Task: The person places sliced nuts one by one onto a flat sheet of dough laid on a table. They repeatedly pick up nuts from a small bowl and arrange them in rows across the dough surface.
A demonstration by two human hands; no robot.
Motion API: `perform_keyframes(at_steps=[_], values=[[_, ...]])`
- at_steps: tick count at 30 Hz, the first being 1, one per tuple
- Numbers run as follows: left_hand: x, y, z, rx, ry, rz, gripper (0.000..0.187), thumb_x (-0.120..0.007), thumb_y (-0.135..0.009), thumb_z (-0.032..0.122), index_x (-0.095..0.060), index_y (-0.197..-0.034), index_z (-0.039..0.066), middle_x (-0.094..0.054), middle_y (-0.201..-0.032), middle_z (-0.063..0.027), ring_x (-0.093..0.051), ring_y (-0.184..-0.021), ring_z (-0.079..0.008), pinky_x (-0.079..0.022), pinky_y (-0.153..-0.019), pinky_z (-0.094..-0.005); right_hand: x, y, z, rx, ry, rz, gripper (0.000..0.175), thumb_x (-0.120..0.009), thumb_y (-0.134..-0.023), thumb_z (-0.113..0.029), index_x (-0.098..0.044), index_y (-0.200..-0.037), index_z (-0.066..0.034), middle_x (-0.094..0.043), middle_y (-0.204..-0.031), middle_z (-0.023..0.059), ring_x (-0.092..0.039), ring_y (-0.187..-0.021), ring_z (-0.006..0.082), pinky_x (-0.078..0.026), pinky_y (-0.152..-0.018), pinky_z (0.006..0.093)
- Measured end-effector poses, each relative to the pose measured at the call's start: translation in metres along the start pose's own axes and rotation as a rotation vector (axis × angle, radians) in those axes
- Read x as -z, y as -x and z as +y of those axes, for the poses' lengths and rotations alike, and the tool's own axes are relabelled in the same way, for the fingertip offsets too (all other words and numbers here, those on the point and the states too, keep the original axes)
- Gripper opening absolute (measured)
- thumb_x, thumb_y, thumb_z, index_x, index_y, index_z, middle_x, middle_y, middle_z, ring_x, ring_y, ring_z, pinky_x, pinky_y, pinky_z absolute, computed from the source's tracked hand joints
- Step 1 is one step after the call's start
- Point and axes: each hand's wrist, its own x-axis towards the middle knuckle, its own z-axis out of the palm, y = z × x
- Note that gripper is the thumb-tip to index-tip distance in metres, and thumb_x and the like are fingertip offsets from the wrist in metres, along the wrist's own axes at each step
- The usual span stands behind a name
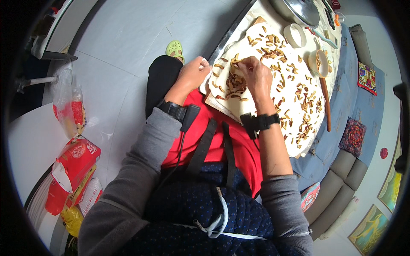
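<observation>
A wide sheet of pale dough (pixel 256 105) lies on a wooden board (pixel 221 107), strewn with sliced brown pieces that look like date slices (pixel 235 84). The slices are heaped near the sheet's left side and scattered elsewhere. My right hand (pixel 256 75) is over the heap, fingertips pinched at the slices; whether a slice is between them is hidden. My left hand (pixel 196 72), with whitish fingers, is curled at the left edge of the dough; its fingertips touch or nearly touch that edge, and its grip cannot be made out.
Beyond the dough stand a lidded metal pot (pixel 299 12), a white bowl (pixel 294 36) and a second bowl holding some slices (pixel 319 62). A wooden rolling pin (pixel 325 102) lies at the right. A blue-covered sofa (pixel 344 86) borders the table. Red packages (pixel 77 160) are at left.
</observation>
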Motion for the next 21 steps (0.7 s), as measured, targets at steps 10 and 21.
perform_keyframes(at_steps=[10,21], values=[[-0.015,-0.072,0.039,-0.155,-0.24,-0.054,0.031,-0.071,-0.083,0.024,-0.065,-0.102,0.0,-0.07,-0.087,-0.0119,-0.067,-0.079,-0.0187,-0.05,-0.072,-0.0299,-0.018,-0.05,0.006,-0.204,0.047,-0.215,0.023,-0.073,-0.079,-0.03,-0.074,-0.087,-0.0085,-0.071,-0.082,0.0129,-0.068,-0.077,0.0295,-0.052,-0.07,0.0386],[-0.01,-0.086,0.025,0.076,0.298,-0.199,0.011,-0.071,-0.079,0.012,-0.067,-0.083,0.003,-0.065,-0.07,-0.0047,-0.058,-0.059,-0.012,-0.045,-0.054,-0.0267,-0.027,-0.049,0.002,0.067,0.041,-0.133,0.016,-0.069,-0.083,-0.02,-0.074,-0.093,-0.0079,-0.071,-0.085,0.0086,-0.067,-0.073,0.0241,-0.052,-0.067,0.0335]])
